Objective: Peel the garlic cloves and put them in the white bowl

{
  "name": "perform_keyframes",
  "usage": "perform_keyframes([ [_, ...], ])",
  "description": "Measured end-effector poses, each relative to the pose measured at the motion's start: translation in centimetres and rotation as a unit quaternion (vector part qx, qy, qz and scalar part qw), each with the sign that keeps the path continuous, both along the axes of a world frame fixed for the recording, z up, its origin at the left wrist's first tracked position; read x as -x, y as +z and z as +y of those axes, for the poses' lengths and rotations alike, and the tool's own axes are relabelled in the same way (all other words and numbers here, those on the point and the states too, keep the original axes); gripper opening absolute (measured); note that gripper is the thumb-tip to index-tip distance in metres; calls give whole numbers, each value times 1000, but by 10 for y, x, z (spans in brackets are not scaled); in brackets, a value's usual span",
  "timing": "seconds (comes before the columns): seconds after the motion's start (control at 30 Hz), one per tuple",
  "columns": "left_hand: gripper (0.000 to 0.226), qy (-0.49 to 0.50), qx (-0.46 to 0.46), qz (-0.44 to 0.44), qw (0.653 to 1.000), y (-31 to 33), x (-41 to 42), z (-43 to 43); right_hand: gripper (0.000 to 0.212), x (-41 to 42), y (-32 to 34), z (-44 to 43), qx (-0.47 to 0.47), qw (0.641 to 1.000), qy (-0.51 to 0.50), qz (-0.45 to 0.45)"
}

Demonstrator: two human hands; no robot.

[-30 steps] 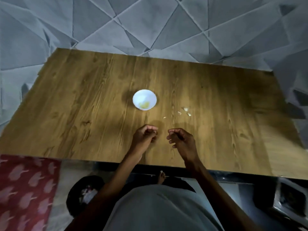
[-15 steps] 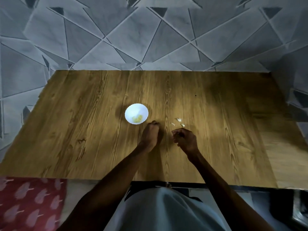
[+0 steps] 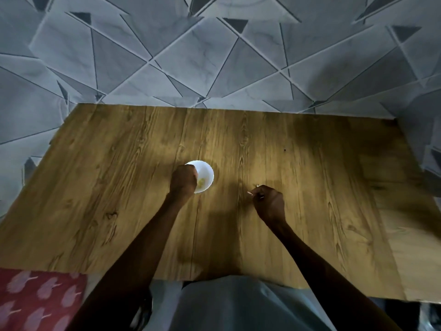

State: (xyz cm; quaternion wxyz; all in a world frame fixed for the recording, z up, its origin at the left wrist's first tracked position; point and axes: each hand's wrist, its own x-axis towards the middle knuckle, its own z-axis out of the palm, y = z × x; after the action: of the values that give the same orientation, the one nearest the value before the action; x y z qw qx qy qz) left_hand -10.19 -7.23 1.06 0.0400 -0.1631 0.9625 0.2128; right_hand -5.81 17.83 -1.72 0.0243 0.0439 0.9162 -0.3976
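The small white bowl (image 3: 205, 174) stands mid-table with yellowish peeled garlic (image 3: 201, 181) in its bottom. My left hand (image 3: 183, 180) hovers over the bowl's left rim. Its fingers are curled downward round a garlic clove, which the fist almost wholly hides. My right hand (image 3: 268, 203) rests on the table to the right of the bowl and pinches a pale sliver of garlic (image 3: 249, 193) at its fingertips. Another small white garlic bit (image 3: 257, 185) lies just beyond the knuckles.
The wooden table (image 3: 119, 199) runs up to a grey wall with a triangle pattern (image 3: 214, 56) at the back and right. A red patterned cloth (image 3: 35, 299) lies below the table's near left edge.
My left hand moved forward and left, from the bare table to over the bowl's rim. My right hand slid forward onto the loose garlic bits. The camera tilted up.
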Motion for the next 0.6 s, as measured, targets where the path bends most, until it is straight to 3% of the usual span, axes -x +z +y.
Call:
perform_keyframes([
  [0.2,26,0,-9,-26,1000,-11,8,-3,15,14,-12,-1,-82,996,38,2],
  [0.33,20,-31,-20,70,997,1,-3,9,14,17,-17,-6,-130,989,69,-10],
  [0.43,18,-66,-82,126,986,19,-21,30,18,15,-17,-9,-142,987,73,-15],
  [0.6,14,-111,-213,71,968,14,-53,65,22,0,-18,-5,-157,983,95,-12],
])
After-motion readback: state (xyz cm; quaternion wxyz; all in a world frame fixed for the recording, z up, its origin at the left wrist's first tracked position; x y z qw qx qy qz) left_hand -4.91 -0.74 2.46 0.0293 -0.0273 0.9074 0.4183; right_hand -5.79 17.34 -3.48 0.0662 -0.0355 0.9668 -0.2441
